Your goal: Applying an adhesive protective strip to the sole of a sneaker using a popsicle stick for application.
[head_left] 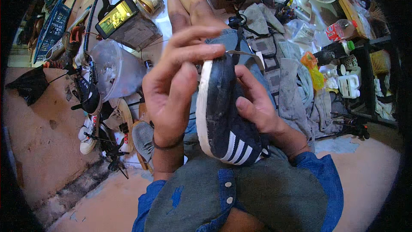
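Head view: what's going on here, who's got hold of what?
The bare right hand grips the right side of a dark shoe with white stripes and a white sole edge facing left. The bare left hand has its fingers at the shoe's upper end. A grey mesh shoe and a translucent plastic tub sit off to the left.

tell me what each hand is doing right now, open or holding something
Left hand: open, loosely curved at the upper end of the striped shoe.
Right hand: closed, holding the striped shoe.
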Tool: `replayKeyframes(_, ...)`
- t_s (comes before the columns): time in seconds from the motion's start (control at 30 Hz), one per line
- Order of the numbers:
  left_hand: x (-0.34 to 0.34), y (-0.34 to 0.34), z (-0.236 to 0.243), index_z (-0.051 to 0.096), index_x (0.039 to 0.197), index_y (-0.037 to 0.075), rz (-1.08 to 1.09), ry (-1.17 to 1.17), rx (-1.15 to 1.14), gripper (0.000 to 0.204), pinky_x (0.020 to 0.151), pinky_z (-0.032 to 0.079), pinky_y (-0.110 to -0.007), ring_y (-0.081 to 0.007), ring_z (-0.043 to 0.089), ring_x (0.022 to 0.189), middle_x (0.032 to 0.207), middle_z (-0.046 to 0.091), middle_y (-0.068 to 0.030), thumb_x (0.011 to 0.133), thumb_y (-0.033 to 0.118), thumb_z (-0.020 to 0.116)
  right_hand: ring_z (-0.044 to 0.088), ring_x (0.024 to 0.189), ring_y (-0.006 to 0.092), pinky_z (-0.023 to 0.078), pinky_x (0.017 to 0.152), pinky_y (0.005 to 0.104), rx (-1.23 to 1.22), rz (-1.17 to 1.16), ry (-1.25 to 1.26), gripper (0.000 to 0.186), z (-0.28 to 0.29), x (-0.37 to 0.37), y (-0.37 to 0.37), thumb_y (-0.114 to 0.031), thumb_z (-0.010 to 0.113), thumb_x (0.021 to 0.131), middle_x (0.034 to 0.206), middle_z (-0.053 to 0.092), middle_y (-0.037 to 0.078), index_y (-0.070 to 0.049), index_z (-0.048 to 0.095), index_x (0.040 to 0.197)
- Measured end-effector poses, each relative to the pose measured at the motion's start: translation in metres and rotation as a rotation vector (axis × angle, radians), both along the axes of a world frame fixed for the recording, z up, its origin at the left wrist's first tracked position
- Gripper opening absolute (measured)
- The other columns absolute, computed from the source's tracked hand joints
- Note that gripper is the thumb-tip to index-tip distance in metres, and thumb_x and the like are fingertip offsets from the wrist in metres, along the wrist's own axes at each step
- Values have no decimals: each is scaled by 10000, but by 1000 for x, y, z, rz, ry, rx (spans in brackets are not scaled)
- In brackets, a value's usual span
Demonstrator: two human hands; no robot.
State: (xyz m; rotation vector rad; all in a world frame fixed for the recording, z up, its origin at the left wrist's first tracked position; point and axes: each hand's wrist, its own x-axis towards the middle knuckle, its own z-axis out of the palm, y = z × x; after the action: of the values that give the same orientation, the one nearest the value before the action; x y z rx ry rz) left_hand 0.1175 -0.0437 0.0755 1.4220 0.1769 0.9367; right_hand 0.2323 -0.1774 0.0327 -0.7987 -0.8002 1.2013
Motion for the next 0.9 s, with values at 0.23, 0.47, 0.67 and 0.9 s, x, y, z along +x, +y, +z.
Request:
replayKeyframes(0.23, 2, 7, 5, 637, 1085, -85, -203, -148, 74, 471, 1004, 443, -382, -285, 631, 1080, 1093, 656, -221, 738, 209, 761, 455, 1213, 152, 314, 1063, 319, 16, -6, -51, 524, -3, -1, -6, -313, 643, 941, 1244, 501, 73, -30, 421, 1322)
replayKeyframes(0.47, -3, -1, 28, 599, 1072, -66, -73, 50, -269, 282, 825, 551, -317, -210, 691, 945, 1015, 682, -124, 875, 98, 716, 459, 1220, 164, 314, 1064, 324, 24, 100, -54, 541, -4, -2, -5, -322, 644, 940, 1249, 509, 84, -23, 414, 1328)
replayKeyframes(0.67, 6, -1, 17, 561, 1103, -20, -68, -101, -119, 243, 734, 547, -277, -189, 683, 818, 957, 655, -129, 895, 57, 661, 458, 1229, 170, 312, 1068, 326, 41, 46, -45, 542, -9, -4, -3, -323, 647, 935, 1248, 516, 89, -18, 428, 1326)
replayKeyframes(0.9, 38, 16, -6, 530, 1195, -13, -74, -1, -53, 221, 922, 490, -291, -188, 649, 1061, 1089, 693, -161, 995, 82, 536, 595, 1067, 120, 455, 951, 266, -196, -203, 397, 446, -28, 1, 4, -330, 497, 1034, 1210, 599, 50, -34, 456, 1366)
